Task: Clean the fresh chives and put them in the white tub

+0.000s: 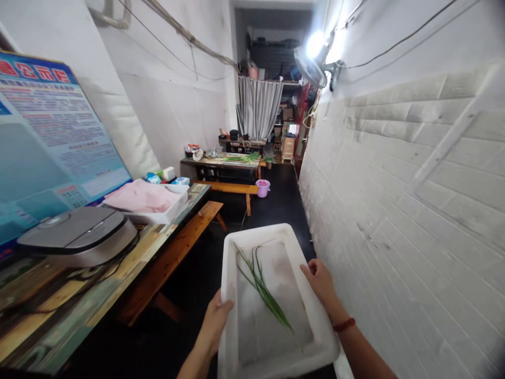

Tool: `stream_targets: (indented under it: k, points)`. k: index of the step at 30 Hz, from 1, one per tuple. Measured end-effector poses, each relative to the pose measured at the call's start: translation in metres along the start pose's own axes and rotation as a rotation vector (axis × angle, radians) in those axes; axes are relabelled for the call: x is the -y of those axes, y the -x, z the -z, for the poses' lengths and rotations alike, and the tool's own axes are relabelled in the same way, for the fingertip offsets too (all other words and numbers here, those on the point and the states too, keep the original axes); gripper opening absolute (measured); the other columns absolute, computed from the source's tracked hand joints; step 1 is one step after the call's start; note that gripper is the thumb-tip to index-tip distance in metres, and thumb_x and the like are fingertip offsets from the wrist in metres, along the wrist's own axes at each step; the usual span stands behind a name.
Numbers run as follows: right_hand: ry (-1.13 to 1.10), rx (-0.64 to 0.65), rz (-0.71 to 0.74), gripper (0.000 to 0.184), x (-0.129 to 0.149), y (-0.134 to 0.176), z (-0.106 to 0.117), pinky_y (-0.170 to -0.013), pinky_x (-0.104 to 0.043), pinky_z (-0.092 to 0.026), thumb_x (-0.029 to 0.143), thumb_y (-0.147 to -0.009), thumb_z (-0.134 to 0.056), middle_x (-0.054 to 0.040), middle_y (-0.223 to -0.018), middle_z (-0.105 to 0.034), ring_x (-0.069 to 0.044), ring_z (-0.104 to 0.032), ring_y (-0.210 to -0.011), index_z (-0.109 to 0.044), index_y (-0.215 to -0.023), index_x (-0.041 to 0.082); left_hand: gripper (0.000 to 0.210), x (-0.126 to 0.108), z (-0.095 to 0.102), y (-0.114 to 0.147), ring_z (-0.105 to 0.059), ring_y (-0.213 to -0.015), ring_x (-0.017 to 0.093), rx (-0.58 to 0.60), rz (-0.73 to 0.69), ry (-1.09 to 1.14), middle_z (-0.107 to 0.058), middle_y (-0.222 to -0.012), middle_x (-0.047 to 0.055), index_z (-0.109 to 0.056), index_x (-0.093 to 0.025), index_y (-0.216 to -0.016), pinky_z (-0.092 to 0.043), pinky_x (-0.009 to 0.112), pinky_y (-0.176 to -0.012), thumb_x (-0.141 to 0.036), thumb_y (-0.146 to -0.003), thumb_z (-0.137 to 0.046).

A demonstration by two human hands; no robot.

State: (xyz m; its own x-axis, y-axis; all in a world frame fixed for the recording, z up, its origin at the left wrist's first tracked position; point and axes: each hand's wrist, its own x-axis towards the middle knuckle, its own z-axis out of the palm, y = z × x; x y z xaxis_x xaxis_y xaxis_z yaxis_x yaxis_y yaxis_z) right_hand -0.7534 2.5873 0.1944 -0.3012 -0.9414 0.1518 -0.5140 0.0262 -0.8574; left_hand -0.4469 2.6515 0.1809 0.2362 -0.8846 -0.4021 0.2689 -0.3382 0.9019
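Observation:
A white rectangular plastic tub (230, 263) is held out in front of me above the dark floor. Inside it lies a small bunch of long green stalks (265, 292), which look like green onions or chives, slanting across the bottom. My left hand (216, 316) grips the tub's left rim, its thumb over the edge. On the opposite side my right hand (320, 281), with a reddish band on the wrist, is closed on the right rim.
At left, a patterned table (153, 247) carries a grey appliance (79, 234) and a white tray (177, 206) with pink cloth. A wooden bench (177, 260) runs beside it. Ahead are a farther table (232, 160) with greens, a pink bucket (262, 188) and a curtain (258, 108). A white wall (394, 210) flanks my right.

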Motion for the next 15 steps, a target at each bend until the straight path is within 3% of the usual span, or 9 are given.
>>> stream_targets:
  k: [3, 8, 11, 15]
  points:
    - [-0.051, 0.05, 0.045, 0.025, -0.003, -0.061, -0.029, -0.06, -0.029, -0.034, 0.045, -0.072, -0.063, 0.0025, -0.058, -0.053, -0.016, -0.047, -0.058, -0.055, -0.066, 0.022, 0.038, -0.008, -0.025, -0.057, -0.069, -0.073, 0.022, -0.049, 0.013, -0.009, -0.072, -0.076, 0.004, -0.067, -0.015, -0.101, -0.054, 0.029, -0.066, -0.004, -0.065, -0.064]
    - [-0.141, 0.281, 0.11, 0.017, 0.026, -0.14, -0.087, -0.059, -0.027, -0.032, 0.032, -0.072, -0.06, 0.004, -0.055, -0.049, -0.014, -0.045, -0.056, -0.052, -0.061, 0.021, 0.039, -0.039, -0.063, -0.142, -0.07, -0.077, 0.023, -0.055, 0.004, -0.023, -0.072, -0.078, 0.004, -0.067, -0.015, -0.102, -0.055, 0.031, -0.071, -0.004, -0.065, -0.065]
    - [-0.215, 0.368, 0.097, 0.016, 0.041, -0.175, -0.133, -0.058, -0.026, -0.032, 0.029, -0.072, -0.06, 0.0046, -0.057, -0.048, -0.013, -0.044, -0.057, -0.051, -0.062, 0.021, 0.04, -0.056, -0.067, -0.196, -0.07, -0.077, 0.023, -0.074, 0.009, 0.006, -0.072, -0.078, 0.003, -0.066, -0.016, -0.103, -0.055, 0.032, -0.072, -0.004, -0.065, -0.064]
    - [-0.344, 0.451, 0.038, 0.027, 0.037, -0.23, -0.191, -0.054, -0.025, -0.03, 0.037, -0.078, -0.06, 0.0047, -0.056, -0.044, -0.011, -0.04, -0.056, -0.049, -0.061, 0.02, 0.039, -0.07, -0.059, -0.287, -0.069, -0.075, 0.022, -0.138, 0.01, 0.033, -0.072, -0.078, 0.003, -0.066, -0.016, -0.102, -0.055, 0.031, -0.071, -0.002, -0.066, -0.062]
